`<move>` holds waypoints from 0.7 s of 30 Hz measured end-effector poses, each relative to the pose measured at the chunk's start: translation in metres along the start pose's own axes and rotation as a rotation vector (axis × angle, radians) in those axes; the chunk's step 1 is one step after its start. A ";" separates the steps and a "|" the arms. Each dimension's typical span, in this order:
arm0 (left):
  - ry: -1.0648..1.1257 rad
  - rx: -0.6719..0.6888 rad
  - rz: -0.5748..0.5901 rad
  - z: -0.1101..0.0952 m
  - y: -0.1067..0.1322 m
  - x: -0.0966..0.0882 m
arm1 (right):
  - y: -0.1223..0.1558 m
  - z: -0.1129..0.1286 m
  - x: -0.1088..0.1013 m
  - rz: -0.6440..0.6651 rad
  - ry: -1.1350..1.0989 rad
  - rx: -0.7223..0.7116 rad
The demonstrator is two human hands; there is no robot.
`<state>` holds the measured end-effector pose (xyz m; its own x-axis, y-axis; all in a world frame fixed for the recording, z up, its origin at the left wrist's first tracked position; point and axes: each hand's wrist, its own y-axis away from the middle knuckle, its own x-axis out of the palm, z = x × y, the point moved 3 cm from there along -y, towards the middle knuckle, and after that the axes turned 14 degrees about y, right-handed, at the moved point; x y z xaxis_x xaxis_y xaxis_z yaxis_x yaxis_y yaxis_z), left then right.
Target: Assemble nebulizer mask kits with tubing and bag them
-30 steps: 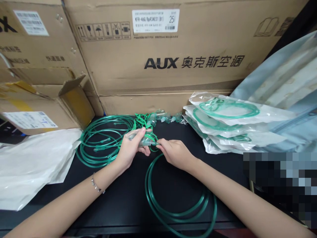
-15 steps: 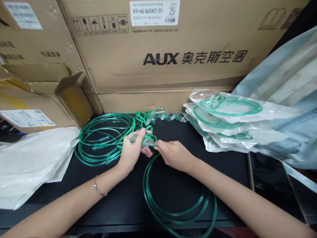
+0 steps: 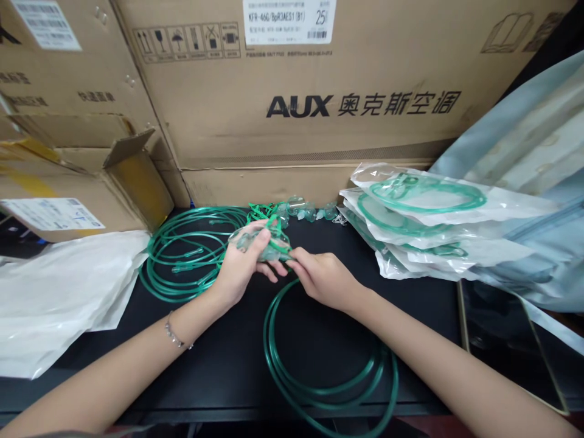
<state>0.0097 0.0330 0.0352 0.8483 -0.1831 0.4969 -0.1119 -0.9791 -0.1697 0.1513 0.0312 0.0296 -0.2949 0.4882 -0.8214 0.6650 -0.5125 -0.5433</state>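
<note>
My left hand (image 3: pixel 249 252) is closed around a clear, green-tinted oxygen mask (image 3: pixel 274 250), its thumb on top. A green elastic strap (image 3: pixel 279 242) crosses the mask towards my right fingers. My right hand (image 3: pixel 322 277) is pinched at the narrow end of the mask, where the green tubing (image 3: pixel 270 340) rises from its loose coil to the fingers. The exact joint is hidden behind the fingertips. The coil lies below the hands and hangs past the table's front edge.
More coiled green tubing (image 3: pixel 157 274) lies left of my hands. Several clear mask parts (image 3: pixel 308 210) sit against the large carton (image 3: pixel 219 121). Packed bags (image 3: pixel 396 225) are stacked at right, above a phone-like dark slab (image 3: pixel 506 340). White bags (image 3: pixel 59 298) and an open box (image 3: pixel 91 176) stand left.
The mask has turned in my left hand, showing more of its clear body and the strap. My left fingers have shifted a little; the right hand stays pinched at nearly the same spot.
</note>
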 end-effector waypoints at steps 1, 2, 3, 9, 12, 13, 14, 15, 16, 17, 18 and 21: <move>0.030 -0.011 0.061 -0.002 -0.001 0.000 | 0.000 -0.002 -0.001 -0.012 -0.018 0.017; 0.040 -0.021 0.111 -0.003 -0.001 0.000 | 0.001 -0.003 -0.002 -0.018 -0.032 0.028; 0.030 -0.031 0.142 -0.003 -0.001 -0.001 | 0.002 -0.004 -0.002 -0.020 -0.043 0.034; -0.048 -0.068 0.083 0.003 -0.003 -0.005 | 0.006 -0.005 0.004 -0.035 -0.070 0.032; -0.027 -0.104 0.069 0.007 -0.001 -0.005 | 0.005 -0.006 0.004 -0.043 -0.091 0.033; -0.019 -0.112 0.076 0.008 0.000 -0.004 | 0.006 -0.007 0.004 -0.043 -0.101 0.036; -0.013 -0.113 0.085 0.009 0.000 -0.003 | 0.006 -0.007 0.004 -0.042 -0.114 0.041; -0.009 -0.110 0.094 0.010 0.001 -0.002 | 0.006 -0.008 0.004 -0.038 -0.132 0.047; -0.006 -0.105 0.106 0.010 0.001 -0.001 | 0.007 -0.009 0.005 -0.029 -0.157 0.052; 0.000 -0.102 0.121 0.011 0.001 0.000 | 0.007 -0.010 0.007 -0.013 -0.187 0.057; 0.008 -0.103 0.138 0.011 0.001 0.000 | 0.007 -0.011 0.008 0.007 -0.216 0.058; 0.024 -0.116 0.179 0.012 -0.001 0.002 | 0.003 -0.016 0.013 0.090 -0.272 0.045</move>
<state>0.0177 0.0343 0.0257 0.7973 -0.3555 0.4878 -0.3194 -0.9342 -0.1588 0.1601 0.0471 0.0203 -0.4134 0.2347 -0.8798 0.6674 -0.5792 -0.4681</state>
